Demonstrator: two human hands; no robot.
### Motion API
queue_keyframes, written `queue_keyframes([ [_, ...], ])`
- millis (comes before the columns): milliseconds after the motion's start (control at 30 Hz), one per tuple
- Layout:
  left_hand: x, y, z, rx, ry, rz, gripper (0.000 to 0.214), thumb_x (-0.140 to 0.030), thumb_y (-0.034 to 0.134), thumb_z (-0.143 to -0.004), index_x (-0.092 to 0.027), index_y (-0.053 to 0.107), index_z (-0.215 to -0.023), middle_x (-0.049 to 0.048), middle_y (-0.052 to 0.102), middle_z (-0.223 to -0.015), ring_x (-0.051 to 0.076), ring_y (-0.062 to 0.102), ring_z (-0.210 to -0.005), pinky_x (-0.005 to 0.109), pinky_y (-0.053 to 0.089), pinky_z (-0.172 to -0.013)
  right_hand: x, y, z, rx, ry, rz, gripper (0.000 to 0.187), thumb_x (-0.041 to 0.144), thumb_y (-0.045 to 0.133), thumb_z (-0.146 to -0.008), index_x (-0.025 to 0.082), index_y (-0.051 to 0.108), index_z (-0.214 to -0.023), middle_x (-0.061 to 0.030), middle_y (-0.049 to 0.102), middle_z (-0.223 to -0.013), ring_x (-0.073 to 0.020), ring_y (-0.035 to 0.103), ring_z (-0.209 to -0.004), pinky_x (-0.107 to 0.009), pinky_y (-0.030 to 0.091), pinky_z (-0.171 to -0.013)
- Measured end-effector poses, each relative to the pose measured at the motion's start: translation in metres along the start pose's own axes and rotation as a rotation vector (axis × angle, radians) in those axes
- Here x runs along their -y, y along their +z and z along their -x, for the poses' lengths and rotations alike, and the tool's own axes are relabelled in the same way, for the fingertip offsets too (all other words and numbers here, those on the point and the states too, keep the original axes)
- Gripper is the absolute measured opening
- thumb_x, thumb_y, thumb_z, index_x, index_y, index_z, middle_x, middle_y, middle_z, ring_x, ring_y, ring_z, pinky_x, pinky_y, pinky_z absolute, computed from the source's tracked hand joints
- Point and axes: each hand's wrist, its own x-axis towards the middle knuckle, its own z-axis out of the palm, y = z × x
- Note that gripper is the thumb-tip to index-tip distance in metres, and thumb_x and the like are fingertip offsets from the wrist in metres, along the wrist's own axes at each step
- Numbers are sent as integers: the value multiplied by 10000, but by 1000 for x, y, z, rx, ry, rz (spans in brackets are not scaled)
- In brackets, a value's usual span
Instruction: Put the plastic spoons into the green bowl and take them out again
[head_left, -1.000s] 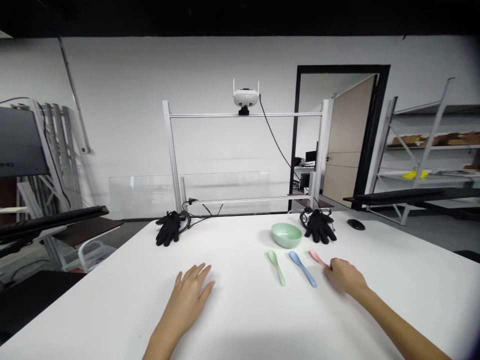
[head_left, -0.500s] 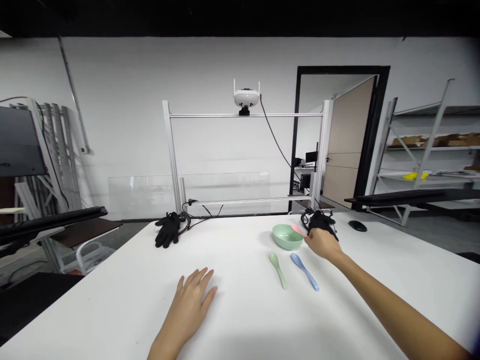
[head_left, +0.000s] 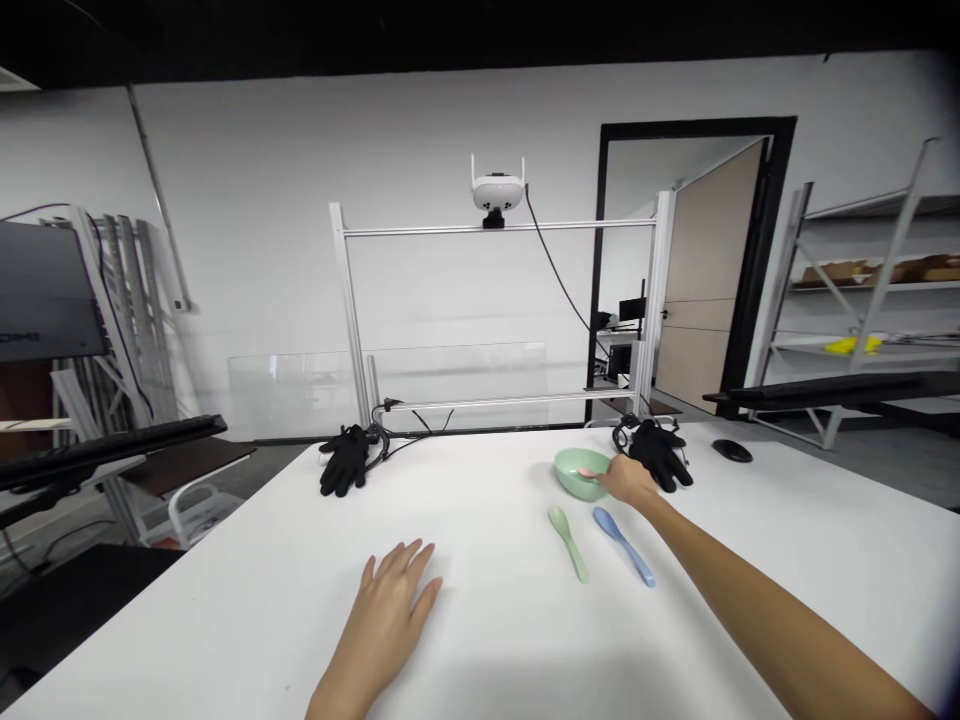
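My right hand (head_left: 628,481) is closed around the handle of a pink spoon (head_left: 587,473), at the right rim of a green bowl (head_left: 568,478). The spoon's head lies inside the bowl, and most of its handle is hidden by my fingers. In front of the bowl, a light green spoon (head_left: 568,545) and a blue spoon (head_left: 624,546) lie side by side on the white table (head_left: 480,610). My left hand (head_left: 386,610) rests palm down over the table to the left, fingers spread, with nothing in it.
A black glove (head_left: 346,461) lies at the table's back left, and another black glove (head_left: 660,453) just right of the bowl. Farther right is a black mouse (head_left: 732,451). A metal frame (head_left: 349,320) carrying a white device (head_left: 498,191) stands at the back edge.
The pink spoon's head has gone from above the bowl's right rim down into the bowl. My right hand has shifted toward the bowl; the left hand keeps its pose. The view has shifted slightly.
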Motion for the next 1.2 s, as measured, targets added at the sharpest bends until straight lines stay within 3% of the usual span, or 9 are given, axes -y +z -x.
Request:
queue_keyframes([
  [167, 0, 0, 0, 2, -4, -3, 543, -504, 342, -1044, -264, 525, -1497, 68, 516, -1568, 309, 399, -1490, 590, 284, -1215, -1, 9, -7, 6, 44, -23, 672, 670, 703, -736, 115, 735, -1112, -259, 719, -1152, -384, 696, -1105, -421, 563, -842],
  [400, -2, -2, 0, 39, -16, -8, 555, -493, 329, -1048, -247, 502, -1515, 68, 490, -1588, 302, 382, -1500, 585, 260, -1225, -3, 15, -15, 23, 81, -40, 614, 489, 744, -731, 86, 714, -1193, -248, 706, -1220, -385, 689, -1131, -402, 571, -842],
  [700, -2, -3, 1, 36, -12, 1, 556, -497, 326, -1048, -248, 507, -1511, 73, 497, -1582, 303, 388, -1497, 588, 265, -1222, -4, 10, -6, 16, 33, -52, 561, 544, 647, -790, 89, 747, -1103, -242, 733, -1140, -364, 713, -1061, -385, 558, -787],
  [900, -3, -4, 1, 44, -16, -13, 553, -490, 319, -1048, -251, 506, -1511, 65, 490, -1588, 297, 382, -1501, 571, 260, -1229, -9, -11, 16, -39, -55, -61, 506, 548, 464, -910, 174, 758, -1084, -175, 747, -1124, -332, 694, -1091, -371, 519, -842],
  [1067, -1, -2, 1, 15, -3, 3, 555, -511, 329, -1045, -259, 518, -1502, 73, 507, -1575, 305, 396, -1492, 580, 259, -1226, -25, -19, 51, -181, -243, -95, 561, 553, 409, -948, 157, 711, -1205, -171, 712, -1238, -317, 668, -1131, -355, 503, -886],
  [1200, -3, -4, 1, 1, -8, 6, 544, -494, 332, -1045, -262, 519, -1500, 76, 510, -1573, 303, 402, -1489, 577, 263, -1224, -42, -17, 82, -241, -312, -165, 596, 571, 405, -961, 140, 652, -1290, -155, 672, -1340, -299, 626, -1215, -364, 482, -998],
])
